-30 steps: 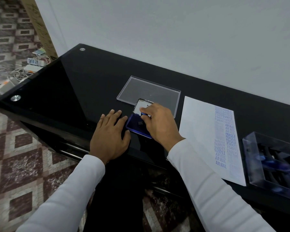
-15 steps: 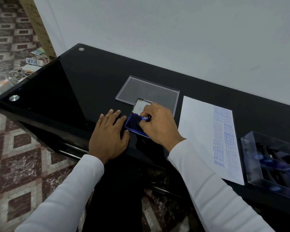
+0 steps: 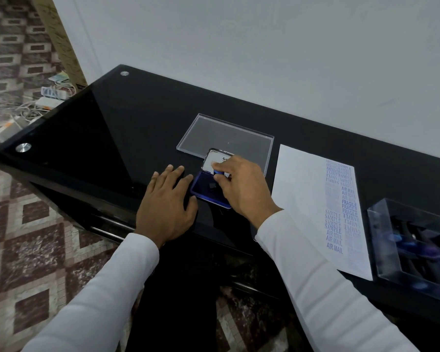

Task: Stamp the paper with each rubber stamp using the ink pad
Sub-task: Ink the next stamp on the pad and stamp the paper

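Stamp (image 3: 218,173) lifted off ink pad (image 3: 205,189) | right hand (image 3: 241,189) fingers pinch it | left hand (image 3: 167,204) flat, fingers spread

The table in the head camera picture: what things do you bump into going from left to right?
Left hand → blue ink pad → right hand holding a stamp → stamped paper → clear box of stamps.

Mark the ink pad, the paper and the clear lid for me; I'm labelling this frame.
ink pad (image 3: 203,189), head view, blue tray's left part
paper (image 3: 300,189), head view, blank left area
clear lid (image 3: 226,135), head view, flat middle
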The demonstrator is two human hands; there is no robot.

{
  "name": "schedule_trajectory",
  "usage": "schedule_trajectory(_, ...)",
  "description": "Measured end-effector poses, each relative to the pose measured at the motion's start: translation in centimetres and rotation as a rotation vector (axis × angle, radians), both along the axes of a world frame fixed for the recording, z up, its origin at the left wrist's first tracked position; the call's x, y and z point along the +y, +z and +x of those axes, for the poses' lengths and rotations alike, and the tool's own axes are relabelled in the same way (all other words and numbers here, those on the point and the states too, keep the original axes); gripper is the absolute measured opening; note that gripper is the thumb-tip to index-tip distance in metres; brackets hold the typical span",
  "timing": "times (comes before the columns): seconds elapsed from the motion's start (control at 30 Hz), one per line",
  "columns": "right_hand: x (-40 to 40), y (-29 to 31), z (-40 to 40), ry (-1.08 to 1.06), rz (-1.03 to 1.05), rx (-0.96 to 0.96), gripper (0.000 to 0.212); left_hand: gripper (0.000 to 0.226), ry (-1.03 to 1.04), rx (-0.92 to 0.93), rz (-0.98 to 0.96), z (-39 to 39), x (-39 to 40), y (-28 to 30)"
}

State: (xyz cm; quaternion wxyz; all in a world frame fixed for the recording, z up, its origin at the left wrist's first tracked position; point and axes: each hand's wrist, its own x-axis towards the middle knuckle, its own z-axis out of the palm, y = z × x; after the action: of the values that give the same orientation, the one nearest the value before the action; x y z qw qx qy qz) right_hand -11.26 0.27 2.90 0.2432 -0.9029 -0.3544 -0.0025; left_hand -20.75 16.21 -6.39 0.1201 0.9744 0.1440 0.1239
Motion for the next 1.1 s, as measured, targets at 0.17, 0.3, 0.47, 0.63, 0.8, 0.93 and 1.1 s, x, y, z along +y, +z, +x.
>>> schedule_trajectory(0.17,-0.22,-0.03,-0.01,-0.029,0.038,0.038,0.026,0.062,0.002,0.006,0.003,0.04,-0.07,0.03)
schedule_trajectory(0.3,-0.33,0.23,-0.04,-0.038,0.023,0.071,0.022,0.061,0.003,0.006,0.005,0.06,-0.04,-0.01)
schedule_trajectory(0.47,-0.26,0.11,-0.03,-0.042,0.032,0.077,0.025,0.061,0.003,0.0,0.007,-0.01,-0.08,0.02)
schedule_trajectory(0.63,-0.1,-0.43,0.21,-0.047,0.041,0.043,0.029,0.061,0.009,0.009,0.013,0.1,-0.05,0.0)
schedule_trajectory(0.8,-0.13,-0.74,0.18,-0.055,0.067,0.051,0.03,0.061,0.008,-0.006,0.007,-0.02,-0.12,0.09)
schedule_trajectory(0.93,-0.1,-0.5,0.12,-0.063,0.077,0.063,0.028,0.061,0.008,-0.005,0.005,0.0,-0.12,0.04)
schedule_trajectory(1.1,-0.18,-0.2,-0.08,-0.072,0.084,0.107,0.022,0.06,0.01,-0.002,0.007,0.01,-0.09,-0.06)
